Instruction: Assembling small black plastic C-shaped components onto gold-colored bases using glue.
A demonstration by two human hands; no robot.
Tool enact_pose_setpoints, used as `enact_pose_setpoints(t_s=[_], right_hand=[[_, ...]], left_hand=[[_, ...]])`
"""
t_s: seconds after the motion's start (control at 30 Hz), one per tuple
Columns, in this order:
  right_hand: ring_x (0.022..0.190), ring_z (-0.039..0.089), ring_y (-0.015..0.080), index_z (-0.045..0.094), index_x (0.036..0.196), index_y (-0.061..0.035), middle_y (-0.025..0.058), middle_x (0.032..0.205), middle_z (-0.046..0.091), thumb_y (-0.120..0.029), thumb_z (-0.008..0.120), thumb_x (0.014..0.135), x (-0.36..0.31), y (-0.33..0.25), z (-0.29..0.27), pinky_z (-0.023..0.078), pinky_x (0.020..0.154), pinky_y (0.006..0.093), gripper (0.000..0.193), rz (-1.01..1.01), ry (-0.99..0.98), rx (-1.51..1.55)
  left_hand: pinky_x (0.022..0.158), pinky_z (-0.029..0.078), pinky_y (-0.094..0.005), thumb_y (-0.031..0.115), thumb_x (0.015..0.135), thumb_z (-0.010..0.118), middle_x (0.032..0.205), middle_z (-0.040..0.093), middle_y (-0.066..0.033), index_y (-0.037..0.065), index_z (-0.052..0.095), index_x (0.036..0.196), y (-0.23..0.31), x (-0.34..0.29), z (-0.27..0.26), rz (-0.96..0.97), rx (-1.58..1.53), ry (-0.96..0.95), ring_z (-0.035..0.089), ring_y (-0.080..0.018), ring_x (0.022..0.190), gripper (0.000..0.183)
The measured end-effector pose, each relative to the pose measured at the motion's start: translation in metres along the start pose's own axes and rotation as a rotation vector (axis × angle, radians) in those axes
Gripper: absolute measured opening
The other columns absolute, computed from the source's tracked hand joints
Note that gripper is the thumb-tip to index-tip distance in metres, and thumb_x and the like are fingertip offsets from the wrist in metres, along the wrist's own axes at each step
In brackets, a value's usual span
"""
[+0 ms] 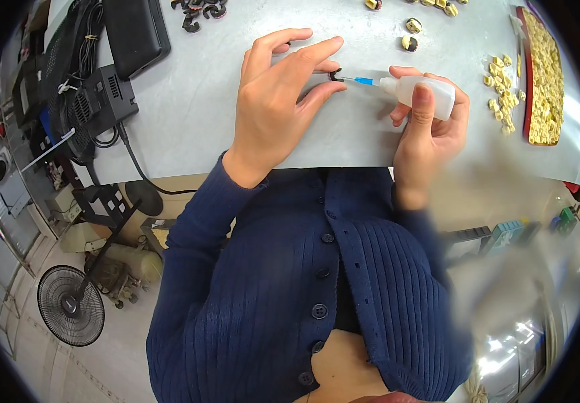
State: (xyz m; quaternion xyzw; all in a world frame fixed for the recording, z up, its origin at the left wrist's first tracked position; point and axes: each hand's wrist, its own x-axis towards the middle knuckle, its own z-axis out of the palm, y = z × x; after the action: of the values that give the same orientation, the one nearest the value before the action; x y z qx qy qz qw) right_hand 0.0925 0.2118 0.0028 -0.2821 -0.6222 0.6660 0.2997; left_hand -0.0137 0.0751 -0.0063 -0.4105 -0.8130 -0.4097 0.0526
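Over the grey tabletop (189, 127), my left hand (270, 101) pinches a small black curved part (336, 75) between thumb and a fingertip. Its other fingers are raised and spread apart. My right hand (428, 144) is closed round a translucent white squeeze bottle (442, 99), the thumb pressed along its side. A blue needle tip (364, 81) on the bottle points left, and its thin needle reaches to the black part; whether the two touch is too small to tell.
Black curved parts (196, 13) lie at the far left, black-and-cream pieces (409, 43) at the far right. Loose cream parts (500, 94) lie beside a red tray (529, 101) filled with more. A black case (135, 33), cables and a black adapter (105, 101) occupy the left side.
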Motion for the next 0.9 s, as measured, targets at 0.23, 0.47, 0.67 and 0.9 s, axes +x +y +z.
enact_pose_setpoints(t_s=[0.23,0.47,0.67,0.9], right_hand=[[0.058,0.049,0.0084,0.047,0.107,-0.0026,0.0158,0.099,0.069,-0.023,0.061,0.095,-0.003,-0.004,0.000,0.042,0.055,0.0191,0.027,0.040,-0.021,-0.083],[0.057,0.049,0.0078,0.048,0.106,-0.0025,0.0154,0.097,0.070,-0.023,0.061,0.094,-0.002,-0.004,0.001,0.041,0.055,0.0187,0.027,0.032,-0.025,-0.111],[0.054,0.048,0.0060,0.046,0.104,-0.0009,0.0170,0.092,0.070,-0.012,0.061,0.093,0.001,0.002,-0.001,0.040,0.050,0.0170,0.021,-0.018,0.056,0.018],[0.054,0.048,0.0074,0.046,0.105,-0.0012,0.0182,0.094,0.070,-0.017,0.060,0.094,0.001,0.005,-0.005,0.041,0.051,0.0184,0.024,-0.032,0.098,0.039]], left_hand=[[0.082,0.046,-0.0312,0.007,0.066,0.082,0.084,0.073,-0.0015,0.009,0.066,0.111,-0.001,0.000,0.000,0.011,-0.003,-0.003,0.057,-0.0179,0.109,0.048],[0.082,0.046,-0.0319,0.007,0.066,0.082,0.083,0.073,-0.0014,0.009,0.066,0.111,-0.002,0.001,0.000,0.014,0.007,-0.006,0.056,-0.0187,0.110,0.048],[0.083,0.047,-0.0325,0.007,0.065,0.082,0.087,0.072,-0.0015,0.008,0.067,0.109,-0.001,0.001,-0.002,0.022,0.011,-0.006,0.057,-0.0210,0.108,0.047],[0.087,0.045,-0.0349,0.011,0.064,0.083,0.098,0.067,-0.0008,0.012,0.073,0.096,-0.016,0.000,-0.024,0.002,0.169,0.114,0.055,-0.0246,0.106,0.033]])
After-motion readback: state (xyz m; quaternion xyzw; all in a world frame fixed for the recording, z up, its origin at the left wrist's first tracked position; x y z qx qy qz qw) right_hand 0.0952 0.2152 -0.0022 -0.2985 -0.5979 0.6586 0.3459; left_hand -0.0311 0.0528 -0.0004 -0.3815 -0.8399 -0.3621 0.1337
